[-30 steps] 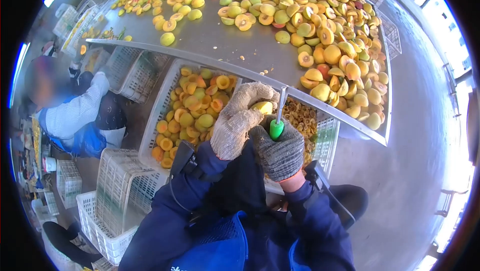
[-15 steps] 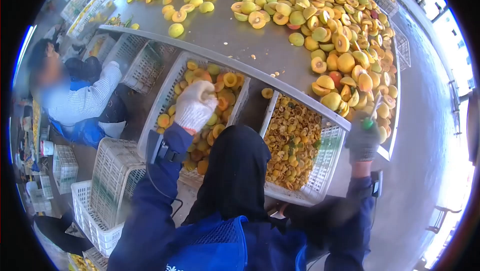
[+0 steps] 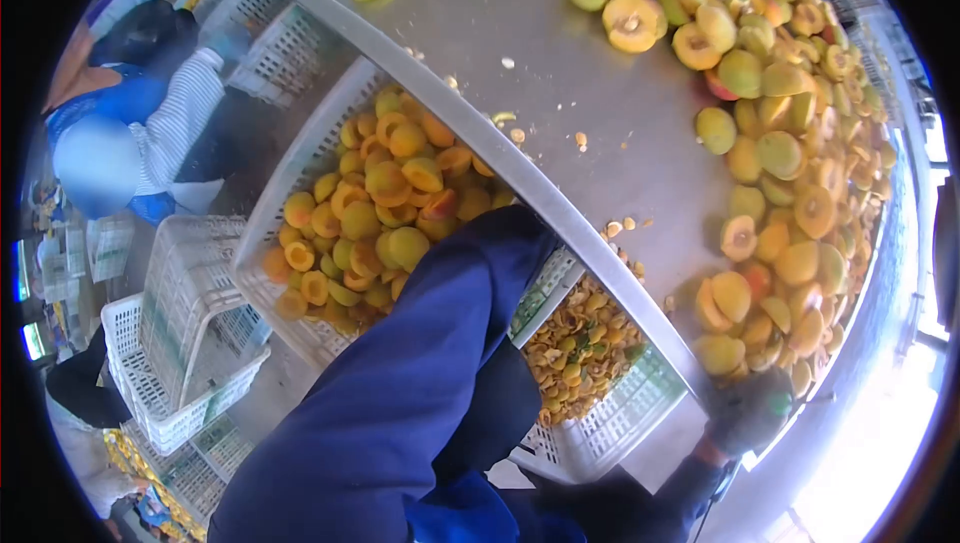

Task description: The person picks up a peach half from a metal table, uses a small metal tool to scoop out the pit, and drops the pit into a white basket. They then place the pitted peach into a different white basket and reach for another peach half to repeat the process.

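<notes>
My right hand [image 3: 745, 413], in a dark grey glove, is closed around a tool with a green end and a thin metal shaft [image 3: 822, 400]. It is at the near right corner of the steel table [image 3: 600, 143], beside a heap of halved yellow stone fruit [image 3: 800, 208]; some halves still have their pits. My left sleeve [image 3: 430, 323] stretches across to the table's rim, and the hand at its end is hidden. Left of that sleeve, a white crate [image 3: 275, 178] holds pitted fruit halves [image 3: 375, 218]. On its right, another crate [image 3: 655, 383] contains brown pits and scraps [image 3: 580, 348].
A co-worker in a striped sleeve [image 3: 180, 118] sits at the far left. Stacked white crates [image 3: 150, 393] stand on the floor at the lower left. Small scraps [image 3: 580, 141] are scattered on the table, near its raised metal rim [image 3: 480, 128].
The view has turned and moved closer to the table. My left hand was over the fruit crate; now its arm reaches right to the rim. My right hand has moved down in view, still gripping the tool.
</notes>
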Demonstrator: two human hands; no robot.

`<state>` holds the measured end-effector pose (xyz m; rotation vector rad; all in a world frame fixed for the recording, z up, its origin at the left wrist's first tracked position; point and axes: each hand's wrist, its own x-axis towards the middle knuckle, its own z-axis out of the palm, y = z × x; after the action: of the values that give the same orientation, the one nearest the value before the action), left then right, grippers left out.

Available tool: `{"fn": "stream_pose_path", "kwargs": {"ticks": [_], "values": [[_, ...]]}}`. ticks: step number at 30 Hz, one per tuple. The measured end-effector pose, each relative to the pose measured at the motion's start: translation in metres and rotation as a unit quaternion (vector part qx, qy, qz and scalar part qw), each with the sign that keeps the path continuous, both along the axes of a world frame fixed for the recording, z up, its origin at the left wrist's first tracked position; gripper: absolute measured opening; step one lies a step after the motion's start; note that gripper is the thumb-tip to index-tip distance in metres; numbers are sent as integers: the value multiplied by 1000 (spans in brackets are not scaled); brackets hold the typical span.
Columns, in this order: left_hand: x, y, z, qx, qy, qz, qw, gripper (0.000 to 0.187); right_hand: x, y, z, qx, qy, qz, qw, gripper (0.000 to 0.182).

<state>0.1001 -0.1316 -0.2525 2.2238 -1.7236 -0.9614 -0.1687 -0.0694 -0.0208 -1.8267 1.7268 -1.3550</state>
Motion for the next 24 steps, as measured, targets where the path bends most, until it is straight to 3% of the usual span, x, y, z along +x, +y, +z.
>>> {"fn": "stream_pose_path", "kwargs": {"ticks": [2, 3, 8, 10, 11, 12, 14, 15, 18, 19, 21, 22, 23, 24], "values": [[-10, -16, -14, 2, -1, 24, 1000, 22, 3, 5, 3, 30, -11, -12, 999, 22], [-14, -23, -20, 1, -1, 31, 1000, 23, 0, 4, 8, 21, 92, 56, 994, 27], [-28, -41, -39, 5, -3, 57, 998, 24, 6, 5, 12, -6, 250, 16, 968, 33], [-31, -45, -39, 3, -4, 64, 998, 25, 12, 8, 15, 27, 162, 31, 986, 32], [-31, -46, -38, -2, -3, 67, 998, 25, 17, 5, 8, -27, 92, 6, 995, 28], [-32, -46, -38, -6, -1, 70, 998, 26, 17, 2, 10, -35, 93, 4, 995, 28], [-32, -41, -35, -9, 4, 75, 997, 27, 15, 7, 17, 64, 137, -22, 988, 23], [-30, -39, -30, -15, 3, 78, 997, 27, 12, 5, 11, 0, 85, 46, 995, 20], [-23, -19, -16, -46, 16, 80, 996, 29, 7, -1, 2, -48, 20, 68, 996, 18], [-18, -2, -14, -60, 27, 77, 995, 29, 16, 2, 12, 15, -41, 31, 999, 17], [-10, 31, -8, -90, 42, 79, 992, 30, 24, 2, 10, 1, -45, 6, 999, 15], [-5, 48, -9, -113, 65, 91, 987, 31, 23, 2, 11, -6, -41, -24, 999, 14], [1, 67, -34, -168, 158, 139, 963, 31, 14, 3, 17, 64, -132, 24, 989, 12], [4, 82, -59, -247, 344, 200, 884, 32, -7, -7, -11, 37, -83, -12, 996, 13]]}}
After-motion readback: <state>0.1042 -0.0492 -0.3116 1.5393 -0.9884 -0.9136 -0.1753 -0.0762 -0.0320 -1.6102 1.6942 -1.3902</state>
